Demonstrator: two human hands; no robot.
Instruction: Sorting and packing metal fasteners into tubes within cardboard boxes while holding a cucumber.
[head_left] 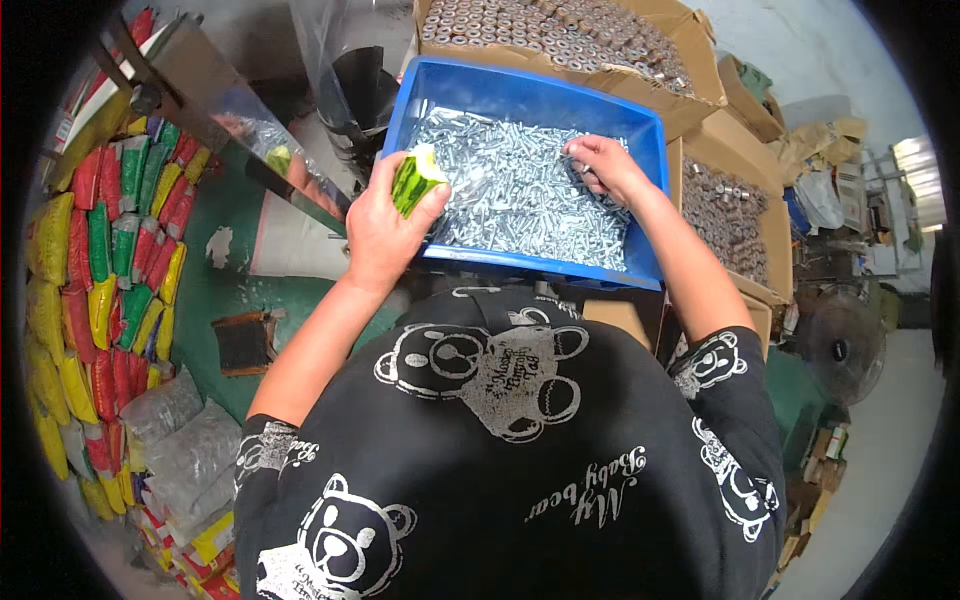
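My left hand (378, 232) is closed around a piece of watermelon (414, 186), whose striped green rind faces up and whose pale, bitten-looking edge points away from me. It is over the left side of a blue plastic bin (540, 268). Loose silver screws or bolts (510, 185) cover the bin's bottom in a thick layer. My right hand (604, 166) is above the right part of this pile, its fingers curled and pinched together. A small bit of metal shows by those fingertips, but I cannot make out exactly what they grip.
Cardboard boxes (560, 58) full of small round metal parts stand behind the bin, with another box (728, 215) on its right. A transparent sheet on a metal frame (240, 100) rises at the left. Stacked colourful bags (110, 240) line the far left; a fan (842, 348) stands at right.
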